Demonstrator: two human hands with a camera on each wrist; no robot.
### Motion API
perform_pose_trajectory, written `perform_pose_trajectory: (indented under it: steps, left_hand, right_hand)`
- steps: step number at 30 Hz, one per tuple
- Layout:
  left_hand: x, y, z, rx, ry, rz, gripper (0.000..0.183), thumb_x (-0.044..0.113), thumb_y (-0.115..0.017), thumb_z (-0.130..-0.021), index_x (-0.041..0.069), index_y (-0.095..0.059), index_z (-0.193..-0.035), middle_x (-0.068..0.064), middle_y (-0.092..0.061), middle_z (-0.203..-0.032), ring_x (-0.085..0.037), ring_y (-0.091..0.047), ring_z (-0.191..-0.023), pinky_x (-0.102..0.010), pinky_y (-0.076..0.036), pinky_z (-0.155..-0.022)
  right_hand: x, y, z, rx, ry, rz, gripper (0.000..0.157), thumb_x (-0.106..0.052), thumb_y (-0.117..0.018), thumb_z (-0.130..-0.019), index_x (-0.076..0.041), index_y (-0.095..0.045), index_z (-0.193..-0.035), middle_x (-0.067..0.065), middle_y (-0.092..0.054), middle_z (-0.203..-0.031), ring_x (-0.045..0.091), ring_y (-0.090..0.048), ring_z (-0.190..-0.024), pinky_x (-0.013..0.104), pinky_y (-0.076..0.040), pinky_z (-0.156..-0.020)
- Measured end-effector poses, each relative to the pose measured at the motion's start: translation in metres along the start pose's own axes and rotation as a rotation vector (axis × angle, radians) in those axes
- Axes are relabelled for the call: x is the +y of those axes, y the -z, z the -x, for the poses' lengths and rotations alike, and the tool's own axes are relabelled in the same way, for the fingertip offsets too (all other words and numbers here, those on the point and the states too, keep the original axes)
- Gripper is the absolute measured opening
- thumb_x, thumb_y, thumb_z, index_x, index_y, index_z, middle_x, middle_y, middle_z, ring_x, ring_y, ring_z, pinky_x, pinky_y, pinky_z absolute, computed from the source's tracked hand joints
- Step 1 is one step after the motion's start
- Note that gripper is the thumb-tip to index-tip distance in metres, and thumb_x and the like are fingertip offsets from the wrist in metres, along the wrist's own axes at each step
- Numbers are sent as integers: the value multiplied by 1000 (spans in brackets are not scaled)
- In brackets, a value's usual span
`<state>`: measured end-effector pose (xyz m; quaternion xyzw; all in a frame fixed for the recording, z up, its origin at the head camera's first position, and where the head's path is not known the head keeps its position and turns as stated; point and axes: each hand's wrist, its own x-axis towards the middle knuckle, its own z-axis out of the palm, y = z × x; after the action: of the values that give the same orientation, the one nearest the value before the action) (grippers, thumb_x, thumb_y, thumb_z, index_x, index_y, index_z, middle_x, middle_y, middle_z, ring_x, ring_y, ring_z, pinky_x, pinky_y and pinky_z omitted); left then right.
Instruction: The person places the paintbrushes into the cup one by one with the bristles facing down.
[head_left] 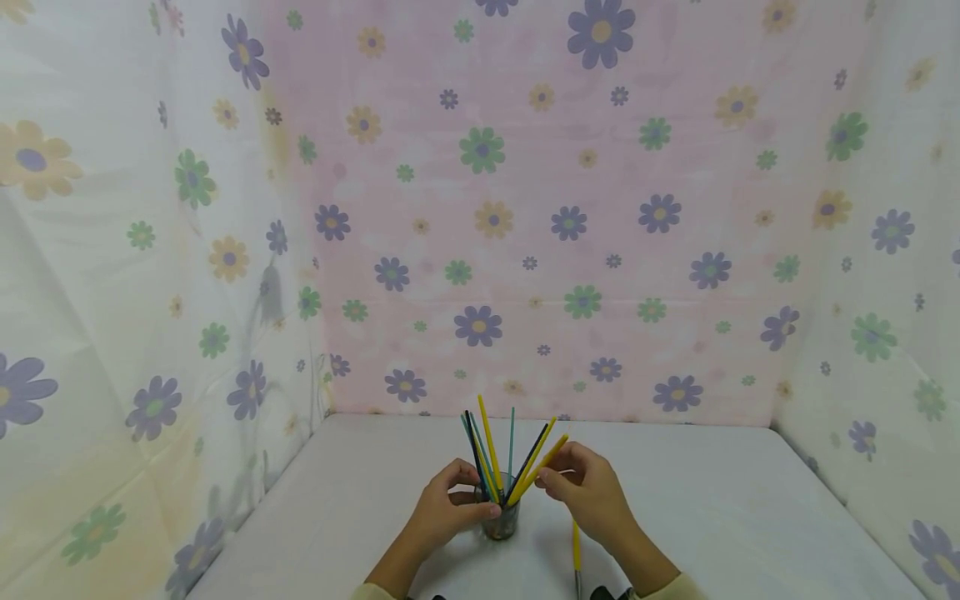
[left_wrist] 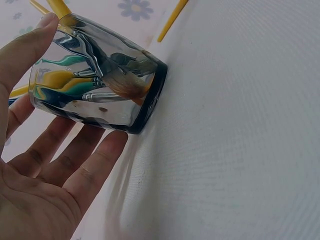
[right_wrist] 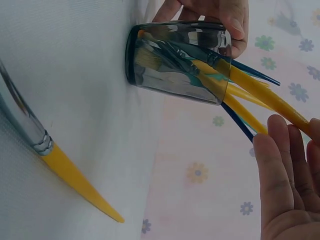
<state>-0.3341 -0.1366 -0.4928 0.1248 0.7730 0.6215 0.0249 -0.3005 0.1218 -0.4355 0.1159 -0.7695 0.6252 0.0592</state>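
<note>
A clear glass cup [head_left: 501, 527] stands on the table, full of paintbrushes with yellow, dark blue and green handles. Thumb and fingers of my left hand [head_left: 444, 507] hold the cup from its left side, the thumb up by the rim in the left wrist view. My right hand [head_left: 594, 492] pinches the handle of a yellow paintbrush [right_wrist: 277, 102] that leans out to the right. This brush's bristle end is down inside the cup [right_wrist: 180, 92]. Another yellow paintbrush [head_left: 576, 546] lies on the table below the right hand.
The white table [head_left: 705, 500] reaches back to a pink flowered cloth [head_left: 525, 275]. Pale flowered cloths hang at the left [head_left: 112, 317] and right [head_left: 885, 283] sides. Dark objects [head_left: 603, 593] show at the lower edge of the head view.
</note>
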Motion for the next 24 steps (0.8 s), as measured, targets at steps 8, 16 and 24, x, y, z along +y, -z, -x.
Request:
perform_pose_trajectory:
  steps: [8, 16, 24]
  left_hand:
    - [-4, 1, -1, -6, -10, -22, 56, 33, -93, -77, 14, -57, -114, -12, -65, -126, -26, -72, -107, -42, -63, -84]
    - [-7, 2, -2, -21, -15, -45, 58, 38, -94, -76, 15, -57, -113, -10, -71, -128, -25, -73, -108, -45, -62, -90]
    - [-8, 3, -6, -31, -25, -43, 60, 42, -93, -75, 15, -56, -114, -8, -72, -126, -25, -72, -109, -48, -60, -93]
  right_hand:
    - [8, -1, -2, -11, 9, -6, 25, -23, -76, -95, -5, -67, -110, 11, -73, -104, 24, -76, -94, 30, -63, -79]
    - [11, 2, -3, -9, -4, -12, 27, -21, -75, -96, -3, -66, -115, 13, -71, -107, 25, -76, -93, 32, -64, -77]
    - [9, 8, -8, 36, -65, 2, 26, -19, -76, -95, -4, -67, -114, 10, -71, -105, 23, -75, -91, 35, -64, -76]
